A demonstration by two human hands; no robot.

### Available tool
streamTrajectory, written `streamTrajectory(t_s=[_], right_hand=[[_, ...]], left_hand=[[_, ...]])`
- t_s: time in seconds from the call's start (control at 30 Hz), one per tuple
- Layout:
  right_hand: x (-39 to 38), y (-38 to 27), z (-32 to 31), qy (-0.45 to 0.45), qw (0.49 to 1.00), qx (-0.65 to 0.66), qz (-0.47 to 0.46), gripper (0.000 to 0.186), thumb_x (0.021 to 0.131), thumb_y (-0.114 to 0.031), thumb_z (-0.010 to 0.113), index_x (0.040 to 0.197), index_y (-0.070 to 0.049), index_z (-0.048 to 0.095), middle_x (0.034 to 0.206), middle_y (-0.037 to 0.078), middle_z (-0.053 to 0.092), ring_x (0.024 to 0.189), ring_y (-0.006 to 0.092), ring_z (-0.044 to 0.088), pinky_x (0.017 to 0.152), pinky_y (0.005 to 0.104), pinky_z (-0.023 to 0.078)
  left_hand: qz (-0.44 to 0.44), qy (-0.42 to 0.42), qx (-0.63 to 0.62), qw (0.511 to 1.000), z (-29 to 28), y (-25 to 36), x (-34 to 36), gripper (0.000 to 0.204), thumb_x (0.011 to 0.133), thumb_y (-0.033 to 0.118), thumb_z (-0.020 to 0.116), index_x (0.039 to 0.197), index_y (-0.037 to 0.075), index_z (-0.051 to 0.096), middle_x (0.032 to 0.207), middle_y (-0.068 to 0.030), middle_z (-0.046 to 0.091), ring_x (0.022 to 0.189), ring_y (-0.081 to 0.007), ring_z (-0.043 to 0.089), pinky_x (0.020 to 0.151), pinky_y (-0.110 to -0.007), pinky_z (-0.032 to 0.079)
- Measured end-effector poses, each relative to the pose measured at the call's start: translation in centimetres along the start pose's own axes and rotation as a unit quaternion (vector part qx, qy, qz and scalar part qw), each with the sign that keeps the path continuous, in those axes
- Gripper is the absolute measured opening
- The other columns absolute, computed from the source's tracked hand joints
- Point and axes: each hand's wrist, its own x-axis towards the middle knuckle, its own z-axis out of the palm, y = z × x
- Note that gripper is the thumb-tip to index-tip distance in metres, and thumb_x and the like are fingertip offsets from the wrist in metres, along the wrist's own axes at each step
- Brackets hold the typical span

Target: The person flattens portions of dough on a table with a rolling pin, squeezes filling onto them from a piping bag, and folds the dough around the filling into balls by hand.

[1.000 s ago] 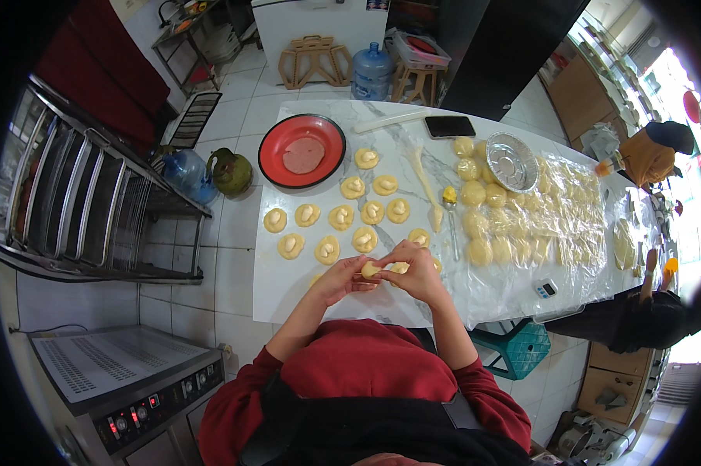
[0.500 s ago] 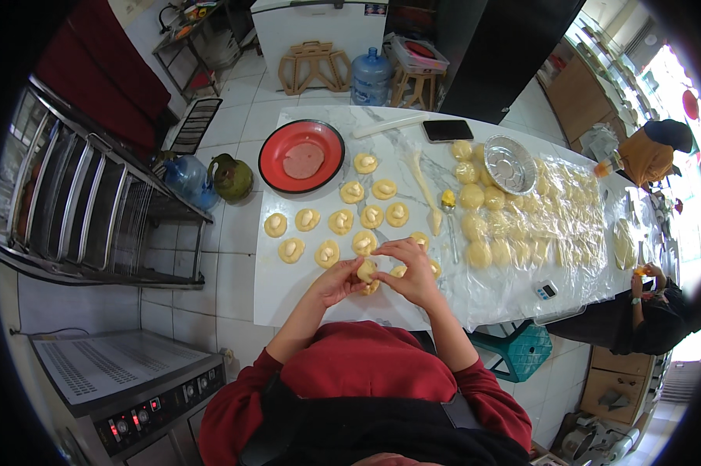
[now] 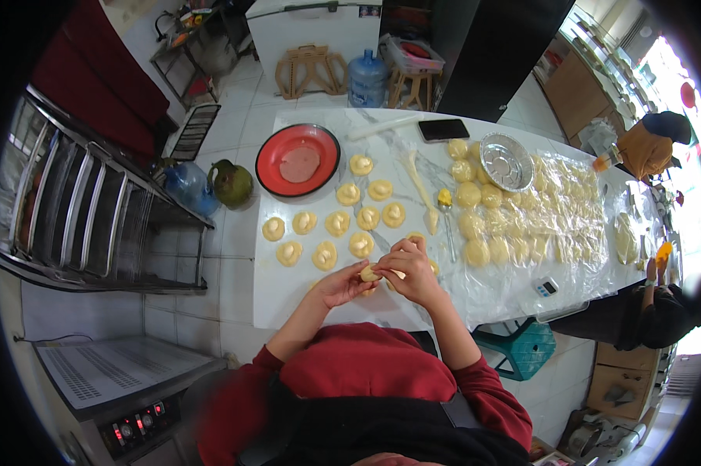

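My left hand (image 3: 343,286) and my right hand (image 3: 409,269) meet near the front of the marble-topped table (image 3: 288,299), both fingering one small ball of pale yellow dough (image 3: 370,273). Flattened dough rounds with white filling (image 3: 324,254) lie in loose rows around and partly under my hands. Right of them are a long dough strip (image 3: 420,186) and a spoon (image 3: 448,217) with yellow paste. Several dough balls (image 3: 475,252) lie farther right, many under clear plastic. A red bowl (image 3: 277,171) with a pink round inside stands at the back left.
A foil pan (image 3: 506,161), phone (image 3: 442,130) and timer (image 3: 545,286) are on the table. A metal tray rack (image 3: 102,217), jug (image 3: 195,186), oven (image 3: 125,380) and teal stool (image 3: 521,349) surround it. Two co-workers (image 3: 653,318) (image 3: 646,151) are at the right.
My fingers have shifted around the dough ball, the right fingers curling over it. At the far right, the nearer co-worker's hands have moved, with a yellow item raised again.
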Motion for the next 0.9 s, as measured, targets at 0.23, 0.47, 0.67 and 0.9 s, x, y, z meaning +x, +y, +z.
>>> streamTrajectory(t_s=[0.23, 0.47, 0.67, 0.9], right_hand=[[-0.8, -0.9, 1.4, 0.136, 0.974, 0.079, 0.162, 0.016, 0.064, -0.011, 0.069, 0.08, -0.011, 0.067, 0.076, 0.001, 0.063, 0.073, 0.0177, 0.05, 0.073, 0.0319, 0.038], [-1.9, 1.1, 3.5, 0.159, 0.95, 0.158, 0.216, 0.015, 0.066, -0.009, 0.069, 0.08, -0.007, 0.065, 0.077, 0.003, 0.062, 0.071, 0.0142, 0.05, 0.067, 0.0268, 0.04], [-3.6, 4.4, 4.1, 0.112, 0.728, 0.592, 0.328, 0.043, 0.065, -0.01, 0.07, 0.103, -0.007, 0.052, 0.088, 0.006, 0.049, 0.083, 0.0142, 0.047, 0.073, 0.0254, 0.039], [-4.1, 8.7, 1.7, 0.122, 0.943, -0.043, 0.306, 0.058, 0.055, -0.017, 0.076, 0.105, -0.004, 0.05, 0.099, 0.014, 0.048, 0.094, 0.0296, 0.048, 0.08, 0.0369, 0.04]], left_hand=[[0.188, 0.048, 0.099, 0.976, 1.9, -0.6, 0.0, 0.028, 0.084, 0.015, 0.054, 0.11, 0.006, 0.051, 0.098, -0.0043, 0.057, 0.085, -0.013, 0.059, 0.074, -0.024, 0.05], [0.189, 0.074, 0.182, 0.962, 2.0, -0.3, 0.4, 0.034, 0.081, 0.017, 0.058, 0.112, 0.005, 0.049, 0.1, -0.0051, 0.056, 0.092, -0.0138, 0.057, 0.08, -0.026, 0.047], [0.046, 0.009, 0.202, 0.978, 2.7, 1.6, 1.4, 0.036, 0.078, 0.016, 0.061, 0.11, 0.002, 0.051, 0.097, -0.0068, 0.059, 0.086, -0.0148, 0.059, 0.074, -0.026, 0.049], [0.261, 0.19, 0.717, 0.618, 2.9, 1.3, 7.2, 0.032, 0.063, 0.013, 0.069, 0.093, 0.004, 0.062, 0.088, -0.0106, 0.061, 0.08, -0.0256, 0.058, 0.073, -0.03, 0.047]])
